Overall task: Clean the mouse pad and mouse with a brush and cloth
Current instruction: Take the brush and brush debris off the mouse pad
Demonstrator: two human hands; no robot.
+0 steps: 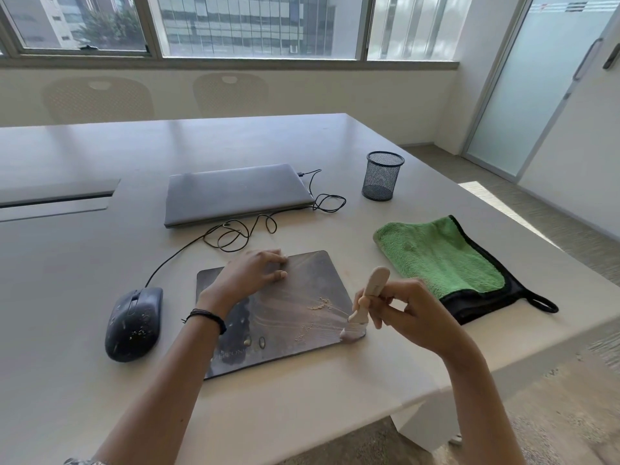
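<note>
Black and flecked with pale crumbs, one corded computer mouse (134, 323) lies on the pale grey tabletop (84, 263), just left of the one dark grey rectangular mouse pad (278, 330) and not touching it. The left hand (250, 273), with a thin black band at the wrist, rests palm-down on the pad's far part, its fingers relaxed and pressing on the surface, grasping nothing. Behind the pad lies one closed grey laptop (235, 196) with one black cable (235, 233) looped in front of it. A few small heaps of tan crumbs (318, 305) sit on the pad's right half. One cream plastic brush (369, 297) has its bristles on the pad's near right corner, its handle tilted up. The right hand (412, 317) pinches that handle between thumb and curled fingers, wrist raised. Right of the pad lies one green microfibre cloth with black edging (439, 260), and beyond it one black wire-mesh pen cup (382, 176) stands upright.
</note>
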